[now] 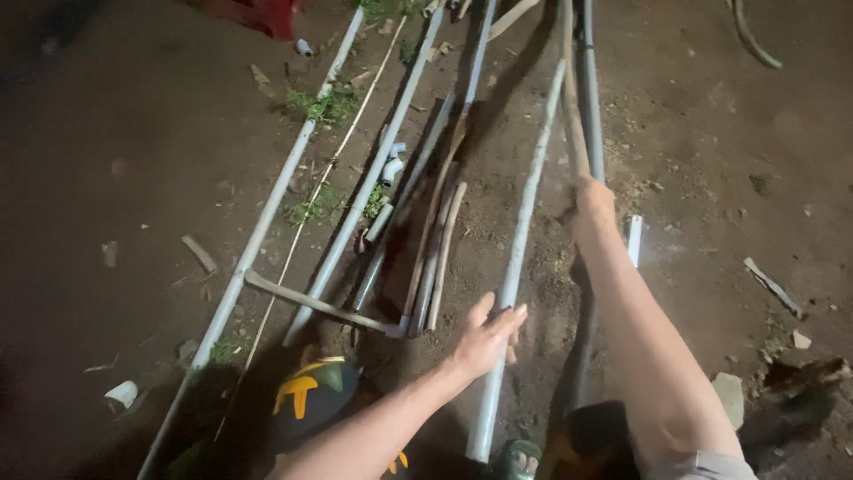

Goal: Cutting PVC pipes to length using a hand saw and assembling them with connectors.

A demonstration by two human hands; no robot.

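Observation:
Several long grey pipes and thin wooden sticks lie side by side on bare dirt. My left hand (487,336) rests with spread fingers on one grey pipe (520,253) that runs up the middle. My right hand (593,194) reaches farther out and is closed around a wooden stick (570,89), next to another grey pipe (590,98). Whether it also grips that pipe I cannot tell.
More pipes (267,213) and short pipe fittings (391,169) lie to the left, with a stick (306,300) across them. Grass tufts (327,105), stones (730,396) and scraps dot the ground. A yellow-marked shoe (311,396) is below, a red object (258,13) at top.

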